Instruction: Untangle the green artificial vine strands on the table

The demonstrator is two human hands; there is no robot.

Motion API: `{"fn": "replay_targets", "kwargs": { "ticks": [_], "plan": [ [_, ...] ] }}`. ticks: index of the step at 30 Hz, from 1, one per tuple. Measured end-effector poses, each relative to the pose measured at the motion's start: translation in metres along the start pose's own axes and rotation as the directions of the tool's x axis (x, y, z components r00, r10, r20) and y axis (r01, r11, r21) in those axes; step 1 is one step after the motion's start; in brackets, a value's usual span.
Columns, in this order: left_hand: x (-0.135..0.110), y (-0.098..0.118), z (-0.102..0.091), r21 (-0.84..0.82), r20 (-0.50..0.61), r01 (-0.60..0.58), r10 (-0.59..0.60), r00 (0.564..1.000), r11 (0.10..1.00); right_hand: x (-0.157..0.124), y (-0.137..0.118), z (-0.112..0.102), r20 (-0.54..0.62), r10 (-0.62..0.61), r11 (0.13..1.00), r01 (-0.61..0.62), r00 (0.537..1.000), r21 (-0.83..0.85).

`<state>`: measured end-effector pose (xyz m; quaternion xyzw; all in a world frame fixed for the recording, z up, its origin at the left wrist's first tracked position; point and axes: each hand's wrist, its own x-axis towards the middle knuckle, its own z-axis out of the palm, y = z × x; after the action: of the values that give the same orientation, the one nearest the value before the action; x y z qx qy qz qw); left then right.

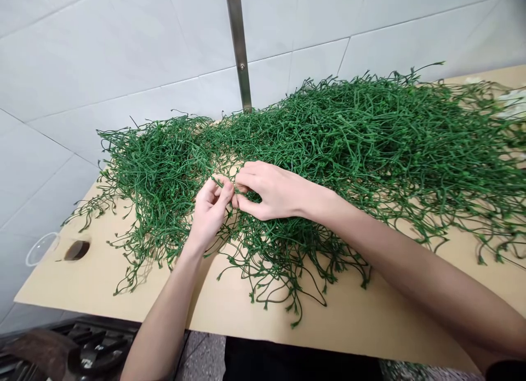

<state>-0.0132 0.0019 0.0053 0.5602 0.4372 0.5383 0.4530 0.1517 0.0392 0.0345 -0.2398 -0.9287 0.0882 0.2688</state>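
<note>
A large heap of thin green artificial plant stems (pixel 349 129) with small forked tips spreads over a tan board (pixel 246 320). Near the middle of it, my left hand (pixel 211 208) pinches a green stem (pixel 217 181) between thumb and fingers. My right hand (pixel 267 192) meets it from the right, thumb and fingertips pressed together at the same stem. The fingertips of both hands almost touch. Part of the stem is hidden behind the fingers. More stems lie under and around both hands, a looser clump (pixel 283 277) just below the right one.
White wall tiles (pixel 123 52) stand behind the board, with a metal strip (pixel 239 52) fixed upright on them. A dark round hole (pixel 77 250) and a clear ring-like rim (pixel 41 249) are at the left. White petals (pixel 513 104) lie far right. A black crate (pixel 98 348) sits below.
</note>
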Motion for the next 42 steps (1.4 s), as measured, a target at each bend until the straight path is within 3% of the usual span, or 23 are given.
{"fn": "replay_targets", "kwargs": {
  "ticks": [4,9,19,24,33,38,42],
  "plan": [
    [-0.001,-0.002,0.0,0.069,-0.005,-0.042,0.043,0.999,0.997,0.001,0.001,-0.003,0.079,0.083,0.987,-0.093,0.993,0.13],
    [0.0,-0.006,-0.001,0.03,0.014,-0.053,0.053,0.999,0.998,0.001,0.006,-0.001,0.017,0.08,0.948,-0.081,0.997,0.307],
    [-0.005,-0.001,0.002,-0.015,0.031,0.067,-0.067,0.997,0.998,0.003,-0.002,0.011,-0.086,0.324,0.821,-0.235,0.942,0.521],
    [-0.004,0.003,0.006,-0.142,0.033,0.136,-0.132,0.991,0.981,0.004,-0.006,0.014,-0.066,0.351,0.765,-0.245,0.934,0.595],
    [0.002,-0.001,0.004,-0.28,0.069,0.146,-0.132,0.989,0.949,0.002,0.001,0.013,-0.06,0.3,0.793,-0.214,0.952,0.57],
    [0.01,0.002,-0.008,-0.354,-0.09,0.074,-0.113,0.989,0.932,0.002,0.015,0.009,-0.101,0.26,0.85,-0.177,0.96,0.496],
    [0.01,0.005,-0.007,-0.339,-0.109,0.099,-0.144,0.984,0.935,0.004,0.012,0.002,-0.135,0.295,0.872,-0.208,0.946,0.443]
  ]
}}
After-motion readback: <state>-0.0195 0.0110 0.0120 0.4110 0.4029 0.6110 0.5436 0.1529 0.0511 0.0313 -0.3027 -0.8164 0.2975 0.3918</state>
